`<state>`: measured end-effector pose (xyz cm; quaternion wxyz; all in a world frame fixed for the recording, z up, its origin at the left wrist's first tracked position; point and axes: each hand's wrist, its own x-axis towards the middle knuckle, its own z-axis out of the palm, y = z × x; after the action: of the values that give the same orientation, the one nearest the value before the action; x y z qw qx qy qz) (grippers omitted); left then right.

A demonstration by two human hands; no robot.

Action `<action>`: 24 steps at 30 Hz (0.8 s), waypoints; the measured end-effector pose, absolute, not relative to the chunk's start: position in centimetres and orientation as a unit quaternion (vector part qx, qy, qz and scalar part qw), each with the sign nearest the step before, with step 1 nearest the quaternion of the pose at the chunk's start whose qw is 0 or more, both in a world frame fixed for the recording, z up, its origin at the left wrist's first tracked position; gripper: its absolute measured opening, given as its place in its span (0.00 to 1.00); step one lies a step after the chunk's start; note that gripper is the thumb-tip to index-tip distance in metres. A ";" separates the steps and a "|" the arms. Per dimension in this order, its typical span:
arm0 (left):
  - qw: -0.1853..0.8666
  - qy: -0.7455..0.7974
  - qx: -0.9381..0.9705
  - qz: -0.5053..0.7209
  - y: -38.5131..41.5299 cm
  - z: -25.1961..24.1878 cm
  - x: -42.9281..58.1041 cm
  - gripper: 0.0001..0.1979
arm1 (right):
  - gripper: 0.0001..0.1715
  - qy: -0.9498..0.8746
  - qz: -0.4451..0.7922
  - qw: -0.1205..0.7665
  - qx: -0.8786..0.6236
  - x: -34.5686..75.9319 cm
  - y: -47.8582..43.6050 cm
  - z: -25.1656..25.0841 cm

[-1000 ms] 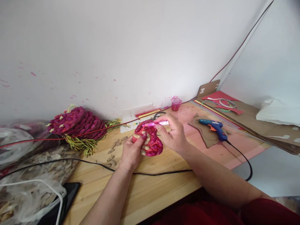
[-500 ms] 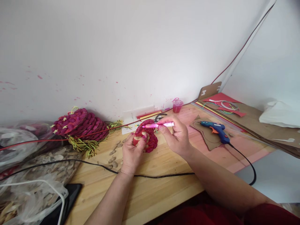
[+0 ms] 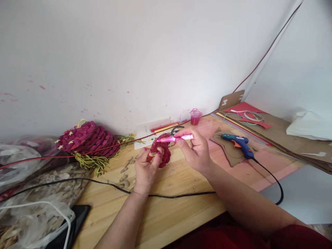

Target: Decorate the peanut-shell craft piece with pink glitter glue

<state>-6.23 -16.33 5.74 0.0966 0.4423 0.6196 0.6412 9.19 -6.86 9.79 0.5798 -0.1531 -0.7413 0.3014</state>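
My left hand (image 3: 145, 169) grips a craft piece (image 3: 165, 159) by its lower left side. The piece is a red base with peanut shells on it. Its outer shells are magenta, while a few near my thumb are bare tan. My right hand (image 3: 195, 150) pinches a pink-stained, white-handled paintbrush (image 3: 186, 137), whose pink tip meets the upper edge of the piece. Several loose peanut shells (image 3: 124, 169) lie on the table to the left of my left hand. My left fingers behind the piece are hidden.
Stacked magenta discs (image 3: 95, 140) with yellow-green tassels stand at left, beside plastic bags of shells (image 3: 33, 211). A cup of pink paint (image 3: 196, 118) stands by the wall. A blue glue gun (image 3: 237, 141) rests on cardboard (image 3: 230, 155) at right. A black cord (image 3: 178, 196) crosses the table.
The craft piece has turned in my left hand, so it looks narrower and more edge-on. The brush tip has shifted slightly left along its upper edge.
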 end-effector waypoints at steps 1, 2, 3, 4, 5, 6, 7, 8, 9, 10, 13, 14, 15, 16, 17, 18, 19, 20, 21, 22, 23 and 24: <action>0.094 0.620 0.446 0.639 -16.3 5.7 -6.3 0.11 | 0.04 -0.743 0.303 0.578 -0.151 9.2 -6.9 9.8; 0.091 0.620 0.450 0.637 -16.3 5.7 -6.3 0.11 | 0.04 -0.744 0.303 0.576 -0.151 9.2 -6.9 9.9; 0.088 0.620 0.455 0.634 -16.3 5.7 -6.3 0.11 | 0.04 -0.746 0.303 0.573 -0.152 9.2 -6.8 9.9; 0.086 0.620 0.458 0.631 -16.3 5.7 -6.3 0.12 | 0.04 -0.747 0.301 0.572 -0.156 9.2 -6.8 9.9; 0.084 0.619 0.461 0.630 -16.3 5.6 -6.4 0.12 | 0.04 -0.747 0.299 0.571 -0.160 9.2 -6.8 9.9; 0.084 0.618 0.463 0.630 -16.3 5.6 -6.4 0.12 | 0.04 -0.746 0.297 0.573 -0.163 9.2 -6.8 9.9; 0.084 0.617 0.463 0.630 -16.3 5.6 -6.4 0.12 | 0.04 -0.745 0.296 0.575 -0.165 9.2 -6.7 9.9; 0.084 0.618 0.463 0.630 -16.3 5.6 -6.4 0.12 | 0.03 -0.744 0.296 0.577 -0.165 9.2 -6.7 9.9; 0.084 0.618 0.463 0.630 -16.2 5.6 -6.4 0.12 | 0.03 -0.742 0.298 0.578 -0.163 9.3 -6.7 9.9; 0.085 0.618 0.463 0.629 -16.2 5.6 -6.4 0.11 | 0.03 -0.742 0.302 0.577 -0.161 9.3 -6.7 9.9; 0.082 0.618 0.469 0.626 -16.2 5.6 -6.4 0.11 | 0.04 -0.743 0.309 0.572 -0.158 9.3 -6.7 9.9; 0.079 0.617 0.472 0.625 -16.2 5.6 -6.5 0.11 | 0.04 -0.744 0.309 0.571 -0.159 9.3 -6.7 10.0; 0.075 0.616 0.476 0.624 -16.2 5.5 -6.5 0.11 | 0.04 -0.744 0.308 0.571 -0.162 9.3 -6.7 10.0; 0.070 0.616 0.478 0.622 -16.2 5.5 -6.5 0.11 | 0.04 -0.743 0.308 0.571 -0.164 9.3 -6.7 10.0; 0.066 0.616 0.481 0.620 -16.2 5.4 -6.5 0.11 | 0.04 -0.743 0.308 0.571 -0.167 9.3 -6.6 10.1; 0.062 0.617 0.481 0.620 -16.2 5.4 -6.5 0.11 | 0.04 -0.742 0.309 0.571 -0.168 9.4 -6.6 10.1; 0.059 0.618 0.480 0.620 -16.2 5.3 -6.5 0.12 | 0.03 -0.741 0.309 0.572 -0.169 9.4 -6.6 10.2; 0.058 0.619 0.480 0.619 -16.2 5.3 -6.5 0.12 | 0.03 -0.739 0.310 0.574 -0.169 9.4 -6.5 10.2; 0.058 0.619 0.481 0.618 -16.2 5.3 -6.5 0.12 | 0.03 -0.737 0.312 0.575 -0.168 9.4 -6.5 10.2; 0.058 0.619 0.483 0.616 -16.2 5.4 -6.5 0.13 | 0.03 -0.735 0.315 0.576 -0.168 9.4 -6.5 10.2; 0.060 0.618 0.486 0.615 -16.3 5.5 -6.5 0.12 | 0.03 -0.733 0.319 0.577 -0.167 9.4 -6.6 10.2; 0.062 0.619 0.487 0.613 -16.3 5.5 -6.4 0.13 | 0.03 -0.732 0.323 0.576 -0.167 9.4 -6.6 10.1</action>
<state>-6.43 -16.26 5.53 0.0615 0.4874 0.6188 0.6130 9.37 -6.57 10.10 0.5759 -0.1670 -0.7323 0.3228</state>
